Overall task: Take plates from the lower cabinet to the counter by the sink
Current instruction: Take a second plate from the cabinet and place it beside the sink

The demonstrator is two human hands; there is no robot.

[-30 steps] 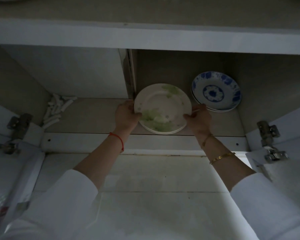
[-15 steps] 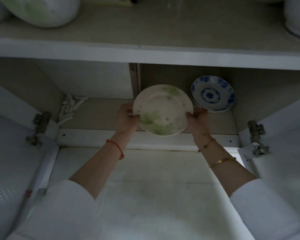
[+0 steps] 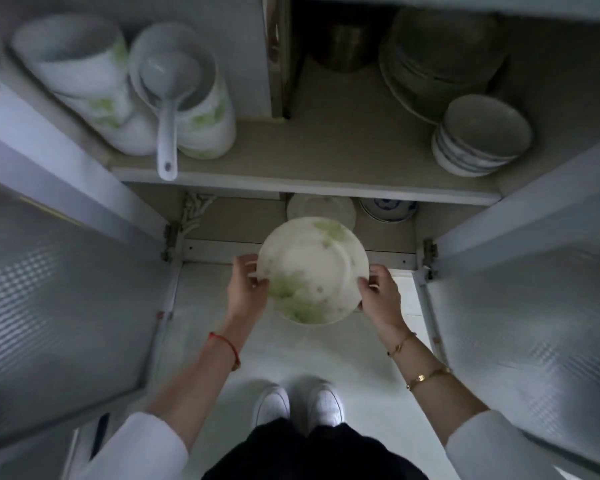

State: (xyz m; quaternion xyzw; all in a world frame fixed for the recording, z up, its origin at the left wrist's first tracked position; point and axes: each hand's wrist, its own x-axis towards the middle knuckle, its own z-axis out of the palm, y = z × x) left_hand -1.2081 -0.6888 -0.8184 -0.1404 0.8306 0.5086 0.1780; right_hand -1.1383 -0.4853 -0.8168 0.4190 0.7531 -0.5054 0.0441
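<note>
**A home kitchen, at the crockery cabinet**

This is a household kitchen. A low cabinet (image 3: 309, 187) stands with its patterned-glass doors (image 3: 66, 289) swung wide on metal hinges (image 3: 429, 258). Its upper shelf carries everyday tableware: deep white bowls (image 3: 77, 71) with a green print, a white ladle (image 3: 168, 95) lying in one of them, a stack of small bowls (image 3: 482, 140), a darker pile of dishes (image 3: 440, 57) and a metal pot (image 3: 340, 46). Below sit a white plate (image 3: 321, 209) and a blue-and-white dish (image 3: 387, 209). A green-printed plate (image 3: 312, 268) is held in front of the cabinet. The floor (image 3: 291, 355) is pale.
</note>
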